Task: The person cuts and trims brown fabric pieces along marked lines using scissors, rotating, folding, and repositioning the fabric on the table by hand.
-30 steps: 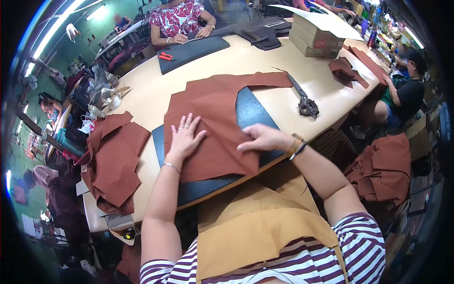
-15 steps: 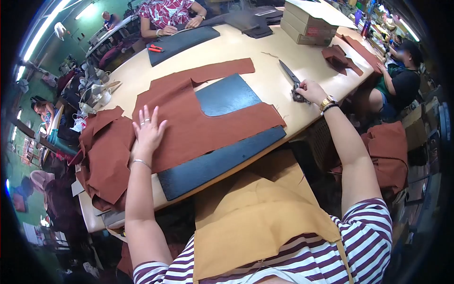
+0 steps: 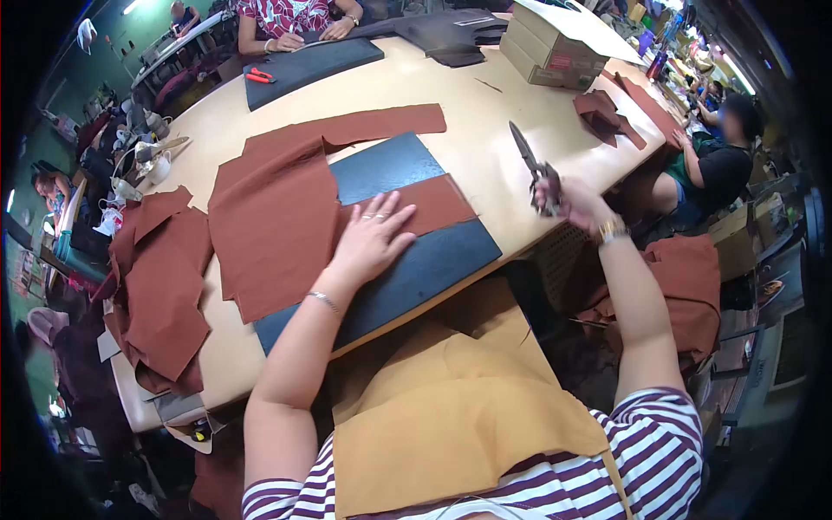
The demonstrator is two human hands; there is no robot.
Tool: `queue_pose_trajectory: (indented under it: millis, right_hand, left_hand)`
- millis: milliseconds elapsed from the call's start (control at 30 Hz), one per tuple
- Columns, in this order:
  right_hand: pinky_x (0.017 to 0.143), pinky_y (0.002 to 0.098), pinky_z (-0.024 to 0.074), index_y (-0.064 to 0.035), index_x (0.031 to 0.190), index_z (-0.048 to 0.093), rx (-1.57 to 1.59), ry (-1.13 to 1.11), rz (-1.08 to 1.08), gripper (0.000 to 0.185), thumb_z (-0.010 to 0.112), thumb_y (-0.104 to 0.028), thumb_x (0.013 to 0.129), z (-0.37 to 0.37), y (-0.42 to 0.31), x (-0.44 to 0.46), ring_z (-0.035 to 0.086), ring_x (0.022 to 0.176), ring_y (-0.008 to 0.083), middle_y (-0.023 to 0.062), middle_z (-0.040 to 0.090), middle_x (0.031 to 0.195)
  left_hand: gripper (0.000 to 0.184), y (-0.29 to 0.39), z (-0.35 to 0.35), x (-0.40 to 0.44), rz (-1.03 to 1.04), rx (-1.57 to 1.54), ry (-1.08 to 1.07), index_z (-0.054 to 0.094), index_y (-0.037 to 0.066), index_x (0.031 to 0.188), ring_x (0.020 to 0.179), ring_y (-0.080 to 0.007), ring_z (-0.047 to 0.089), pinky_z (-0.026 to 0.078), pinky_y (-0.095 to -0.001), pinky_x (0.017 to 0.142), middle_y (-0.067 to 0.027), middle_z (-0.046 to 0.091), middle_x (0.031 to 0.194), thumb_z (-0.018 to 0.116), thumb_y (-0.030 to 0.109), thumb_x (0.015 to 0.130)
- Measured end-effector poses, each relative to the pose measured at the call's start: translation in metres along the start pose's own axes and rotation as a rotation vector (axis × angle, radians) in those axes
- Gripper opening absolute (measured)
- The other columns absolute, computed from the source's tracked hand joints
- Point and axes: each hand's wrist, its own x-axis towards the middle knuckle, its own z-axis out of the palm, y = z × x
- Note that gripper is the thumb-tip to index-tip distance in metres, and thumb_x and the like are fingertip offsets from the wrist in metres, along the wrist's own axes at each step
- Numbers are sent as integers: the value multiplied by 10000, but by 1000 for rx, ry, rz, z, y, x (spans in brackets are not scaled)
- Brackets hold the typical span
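Observation:
A brown fabric piece point(image 3: 273, 225) is spread over a dark board point(image 3: 425, 269) on the table, with one leg of it folded back across the board. My left hand point(image 3: 373, 238) rests flat on that folded leg, fingers spread and holding nothing. In my right hand point(image 3: 579, 204) is a pair of dark scissors point(image 3: 530, 156), gripped by the handles and raised above the table with the blades pointing away. Whether the blades are slightly apart is hard to see.
More brown fabric point(image 3: 165, 286) is heaped at the left, and a scrap point(image 3: 607, 117) lies right. A cardboard box point(image 3: 555, 52) stands at the far side. Across the table a person works by another dark board point(image 3: 316, 69) bearing red-handled snips point(image 3: 258, 76). Another person point(image 3: 724, 165) sits at right.
My left hand has moved right, and the fabric's near leg now lies folded back, uncovering more board. My right hand has lifted the scissors off the table.

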Motion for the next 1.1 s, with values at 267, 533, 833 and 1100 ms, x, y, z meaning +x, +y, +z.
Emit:
queue_pose_trajectory:
  millis: [267, 533, 833, 1100]
  right_hand:
    - [693, 358, 532, -67, 956, 531, 440, -413, 150, 468, 601, -519, 860, 75, 99, -160, 634, 739, 191, 74, 634, 862]
    - [659, 291, 495, -36, 923, 572, 407, -372, 140, 446, 578, -482, 899, 105, 105, -146, 592, 685, 145, 56, 591, 749]
    - [572, 246, 467, -41, 848, 564, 119, -229, 51, 408, 622, -443, 879, 121, 94, -134, 573, 597, 116, 35, 582, 684]
    - [561, 261, 491, -24, 866, 558, 76, -199, 63, 317, 630, -331, 900, 113, 98, -141, 574, 568, 145, 62, 570, 663]
  left_hand:
    - [355, -7, -6, -8, -169, -186, 98, 521, 199, 1322, 1379, -308, 296, 176, -516, 1126, -107, 408, 1444, 406, 268, 994]
    - [427, 5, -14, -20, -54, -39, -67, 492, 223, 1352, 1409, -334, 206, 132, -532, 1136, -127, 304, 1500, 472, 378, 955]
    - [529, 5, -22, -22, -37, -69, -100, 497, 220, 1342, 1413, -337, 192, 157, -550, 1127, -130, 281, 1510, 570, 470, 882]
    - [543, 4, -22, -24, -33, -81, -86, 494, 215, 1344, 1409, -337, 201, 166, -557, 1122, -130, 284, 1509, 578, 474, 874]
